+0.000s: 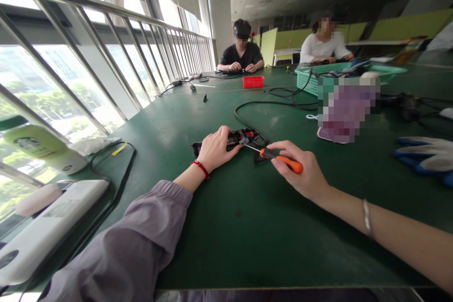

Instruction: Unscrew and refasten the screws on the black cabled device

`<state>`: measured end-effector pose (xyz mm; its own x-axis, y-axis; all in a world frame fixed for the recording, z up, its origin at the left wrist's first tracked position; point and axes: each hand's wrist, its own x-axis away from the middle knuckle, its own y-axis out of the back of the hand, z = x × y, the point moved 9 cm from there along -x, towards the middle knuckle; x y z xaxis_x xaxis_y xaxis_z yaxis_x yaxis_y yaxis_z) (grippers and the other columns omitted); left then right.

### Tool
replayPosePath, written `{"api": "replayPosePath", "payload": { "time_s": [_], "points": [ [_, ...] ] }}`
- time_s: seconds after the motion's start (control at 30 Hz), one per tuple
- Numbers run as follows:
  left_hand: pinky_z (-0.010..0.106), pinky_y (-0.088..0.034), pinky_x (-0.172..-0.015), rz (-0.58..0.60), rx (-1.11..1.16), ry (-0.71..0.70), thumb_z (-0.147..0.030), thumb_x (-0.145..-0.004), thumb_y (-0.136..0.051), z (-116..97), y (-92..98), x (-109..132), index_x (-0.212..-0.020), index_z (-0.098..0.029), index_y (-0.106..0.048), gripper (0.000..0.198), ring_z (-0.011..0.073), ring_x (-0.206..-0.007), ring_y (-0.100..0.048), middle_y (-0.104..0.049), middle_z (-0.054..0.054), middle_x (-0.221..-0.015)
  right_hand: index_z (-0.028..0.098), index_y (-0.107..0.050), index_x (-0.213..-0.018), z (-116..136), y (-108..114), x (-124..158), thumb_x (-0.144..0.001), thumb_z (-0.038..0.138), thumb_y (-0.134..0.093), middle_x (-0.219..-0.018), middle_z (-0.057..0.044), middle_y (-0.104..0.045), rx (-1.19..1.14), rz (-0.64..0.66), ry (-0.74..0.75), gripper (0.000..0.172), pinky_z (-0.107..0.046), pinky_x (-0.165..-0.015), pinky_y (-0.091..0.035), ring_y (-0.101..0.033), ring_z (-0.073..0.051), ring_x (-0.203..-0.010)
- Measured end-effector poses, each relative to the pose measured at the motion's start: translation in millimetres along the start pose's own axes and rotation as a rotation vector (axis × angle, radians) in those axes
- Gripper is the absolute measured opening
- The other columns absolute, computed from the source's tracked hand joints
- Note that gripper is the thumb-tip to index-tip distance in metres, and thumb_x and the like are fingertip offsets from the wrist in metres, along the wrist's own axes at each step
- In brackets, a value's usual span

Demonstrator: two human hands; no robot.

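Note:
My left hand (216,148) rests closed on a black opened power strip (236,139) lying on the green table (247,217), pressing it down. A black cable (247,104) runs from the strip toward the far side. My right hand (303,170) grips an orange-handled screwdriver (283,160), whose metal tip points left into the strip's inner parts. A red cord bracelet circles my left wrist and a thin metal bangle my right forearm.
White devices (46,226) and a black cable loop (113,170) lie at the left by the window railing. Blue gloves (424,155) are at the right, a red tray (253,81) and green basket (314,78) farther back. Two other people sit at the far end.

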<state>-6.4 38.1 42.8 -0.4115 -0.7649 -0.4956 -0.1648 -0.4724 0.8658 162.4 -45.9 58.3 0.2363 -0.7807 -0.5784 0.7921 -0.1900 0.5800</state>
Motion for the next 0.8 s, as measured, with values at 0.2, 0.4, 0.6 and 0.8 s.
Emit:
{"api": "replayPosePath", "payload": {
  "time_s": [0.2,0.4,0.6,0.8],
  "points": [
    [0.031,-0.044,-0.067,0.008,-0.002,0.000,-0.053,-0.084,-0.048,-1,-0.5,0,-0.100,-0.018,-0.042,0.039,0.0225,-0.082,-0.064,-0.062,0.006,-0.090,0.022,-0.050,-0.103,8,15,3,-0.073,0.018,-0.059,-0.083,-0.001,-0.060,-0.032,-0.208,0.122,0.031,-0.026,-0.066,-0.049,-0.061,-0.015,-0.073],
    [0.031,-0.044,-0.069,-0.007,-0.008,0.001,-0.051,-0.084,-0.050,0,-1.9,-1,-0.102,-0.017,-0.042,0.039,0.0223,-0.085,-0.064,-0.062,0.006,-0.092,0.020,-0.050,-0.107,-2,3,2,-0.078,0.031,-0.058,-0.069,0.003,-0.056,0.041,-0.110,-0.019,0.032,-0.023,-0.049,-0.042,-0.053,-0.011,-0.050],
    [0.031,-0.043,-0.067,-0.005,-0.017,-0.003,-0.052,-0.084,-0.048,-1,-1.0,0,-0.100,-0.017,-0.042,0.039,0.0221,-0.082,-0.064,-0.062,0.006,-0.091,0.020,-0.053,-0.101,12,11,4,-0.075,0.019,-0.059,-0.078,-0.001,-0.063,0.023,-0.200,0.142,0.027,-0.024,-0.064,-0.048,-0.062,-0.013,-0.067],
    [0.031,-0.043,-0.068,-0.015,-0.015,-0.005,-0.052,-0.084,-0.049,0,-1.8,0,-0.101,-0.017,-0.042,0.040,0.0222,-0.083,-0.064,-0.062,0.006,-0.092,0.019,-0.055,-0.099,2,6,4,-0.078,0.027,-0.060,-0.065,0.003,-0.057,0.045,-0.142,0.069,0.024,-0.023,-0.054,-0.044,-0.054,-0.011,-0.053]
  ]
}}
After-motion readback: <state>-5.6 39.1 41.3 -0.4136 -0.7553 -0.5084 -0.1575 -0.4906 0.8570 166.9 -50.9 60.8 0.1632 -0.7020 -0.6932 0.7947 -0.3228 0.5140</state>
